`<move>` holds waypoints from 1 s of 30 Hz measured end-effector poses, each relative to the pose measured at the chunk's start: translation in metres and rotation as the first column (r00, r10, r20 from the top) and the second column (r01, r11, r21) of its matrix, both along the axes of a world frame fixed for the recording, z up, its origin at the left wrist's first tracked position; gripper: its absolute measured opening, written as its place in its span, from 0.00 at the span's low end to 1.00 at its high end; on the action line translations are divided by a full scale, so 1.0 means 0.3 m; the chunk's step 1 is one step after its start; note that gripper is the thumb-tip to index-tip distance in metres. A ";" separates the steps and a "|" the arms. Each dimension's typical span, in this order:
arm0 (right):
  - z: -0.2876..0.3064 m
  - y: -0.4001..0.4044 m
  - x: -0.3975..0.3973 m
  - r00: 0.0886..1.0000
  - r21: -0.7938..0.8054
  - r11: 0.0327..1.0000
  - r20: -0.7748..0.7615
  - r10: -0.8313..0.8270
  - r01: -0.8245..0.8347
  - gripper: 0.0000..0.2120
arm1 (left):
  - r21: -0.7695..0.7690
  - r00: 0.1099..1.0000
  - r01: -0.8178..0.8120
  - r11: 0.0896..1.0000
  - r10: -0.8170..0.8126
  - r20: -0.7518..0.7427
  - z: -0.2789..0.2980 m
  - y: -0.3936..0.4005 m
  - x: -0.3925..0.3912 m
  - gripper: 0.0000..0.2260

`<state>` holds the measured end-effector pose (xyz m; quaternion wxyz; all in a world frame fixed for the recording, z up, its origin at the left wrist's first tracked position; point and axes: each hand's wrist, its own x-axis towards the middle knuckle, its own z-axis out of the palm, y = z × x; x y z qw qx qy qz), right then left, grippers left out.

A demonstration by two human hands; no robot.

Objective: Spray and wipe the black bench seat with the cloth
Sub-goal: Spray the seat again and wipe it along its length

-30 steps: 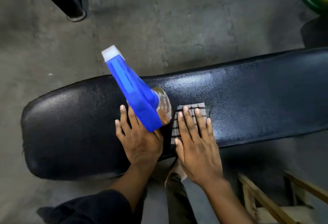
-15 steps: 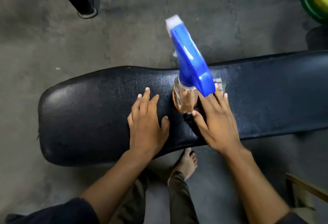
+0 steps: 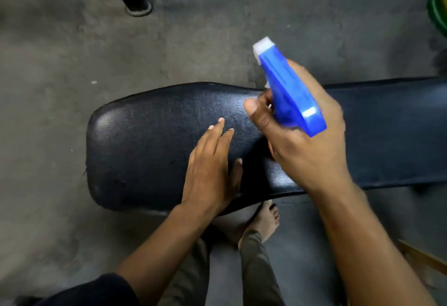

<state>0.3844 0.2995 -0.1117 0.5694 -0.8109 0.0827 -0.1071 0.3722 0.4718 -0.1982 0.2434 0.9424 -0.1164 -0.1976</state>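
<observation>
Right hand clenched round blue plastic spray bottle head, frame centre-right, above padded black vinyl bench seat. Left hand flat, fingers straight, resting on seat mid-frame. Cloth hidden.

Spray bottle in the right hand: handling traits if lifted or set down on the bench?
Spray bottle is probably light: the right hand lifts it alone. Its large blue head suggests it is top-heavy and apt to tip on the padded black bench seat. Rigid plastic head, likely slippery if wet.
</observation>
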 end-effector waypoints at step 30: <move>-0.282 0.630 -0.348 0.835 0.060 0.998 -0.549 0.034 -0.002 0.20 | 0.124 0.873 -0.454 0.882 0.412 0.260 -0.117 0.596 -0.003 0.34</move>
